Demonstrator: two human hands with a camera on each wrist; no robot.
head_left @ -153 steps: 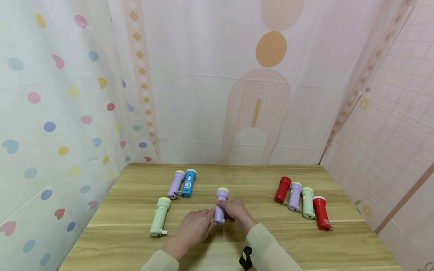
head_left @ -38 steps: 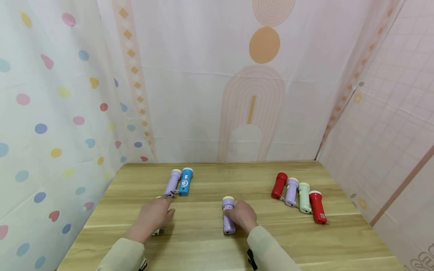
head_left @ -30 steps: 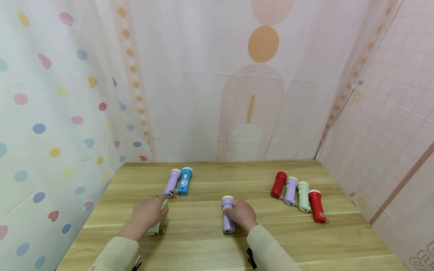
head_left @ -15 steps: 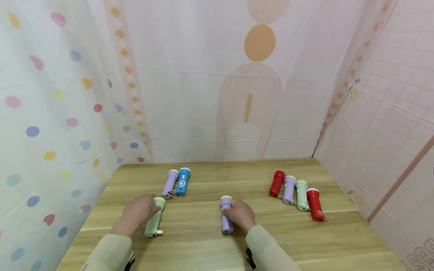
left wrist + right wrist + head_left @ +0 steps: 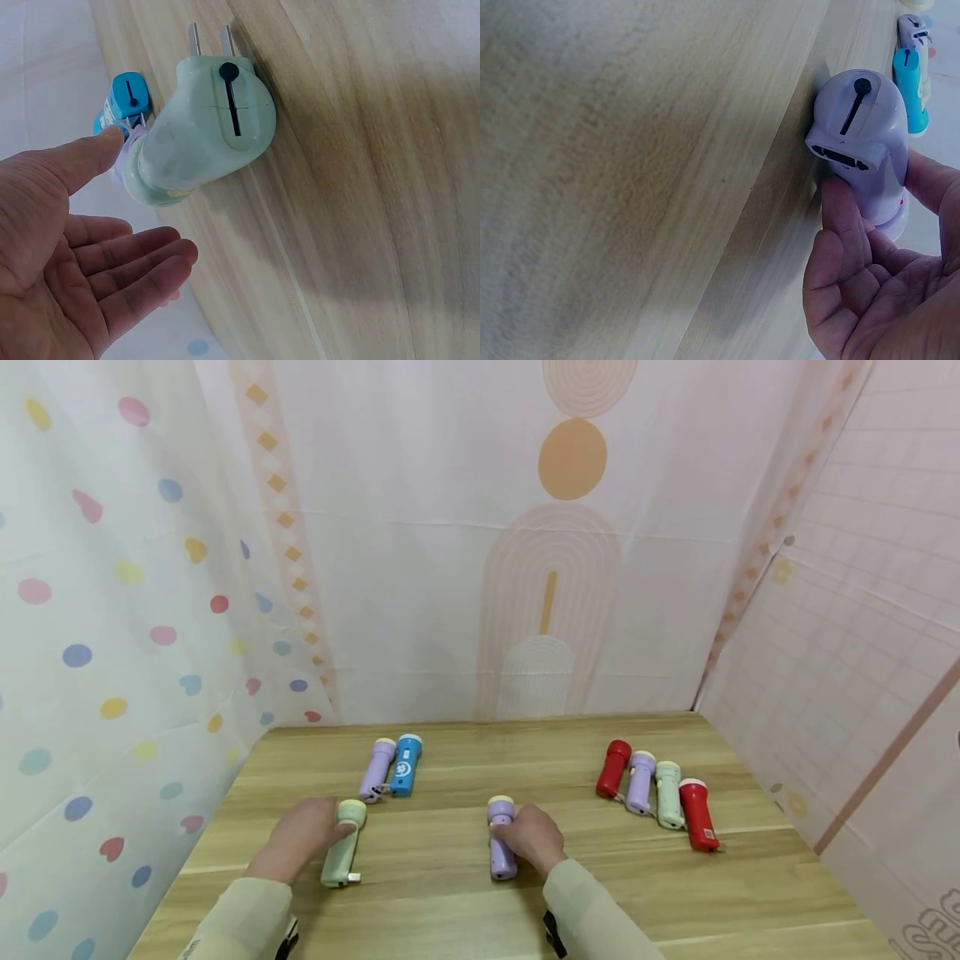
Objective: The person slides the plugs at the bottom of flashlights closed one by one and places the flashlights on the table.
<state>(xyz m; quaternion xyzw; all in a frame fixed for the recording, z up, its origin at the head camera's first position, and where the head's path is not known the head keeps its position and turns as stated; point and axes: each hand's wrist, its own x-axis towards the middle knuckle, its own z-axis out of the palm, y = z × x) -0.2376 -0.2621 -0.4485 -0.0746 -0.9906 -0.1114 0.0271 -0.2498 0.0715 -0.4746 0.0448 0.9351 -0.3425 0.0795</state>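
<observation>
In the head view my right hand (image 5: 534, 835) holds a lilac flashlight (image 5: 501, 860) on the table's middle, its thumb on one side and fingers on the other. The right wrist view shows that flashlight's tail (image 5: 870, 105) with a slider slot and a folded-in plug. At the left, my left hand (image 5: 296, 839) is beside a pale green flashlight (image 5: 341, 860) lying on the wood. From the left wrist view, its thumb reaches out toward the head end and its fingers stay relaxed below. Two metal prongs (image 5: 227, 41) stick out of the green flashlight's tail.
Behind the green flashlight lie another lilac flashlight (image 5: 377, 770) and a blue one (image 5: 407, 767). A row on the right has a red flashlight (image 5: 613, 768), a lilac one (image 5: 641, 783), a green one (image 5: 668, 795) and a larger red one (image 5: 699, 816). Patterned curtains enclose the table.
My left hand first left the middle lilac flashlight and went over the green one, then drew back to its left side. My right hand has stayed on the lilac flashlight, which shifted slightly nearer.
</observation>
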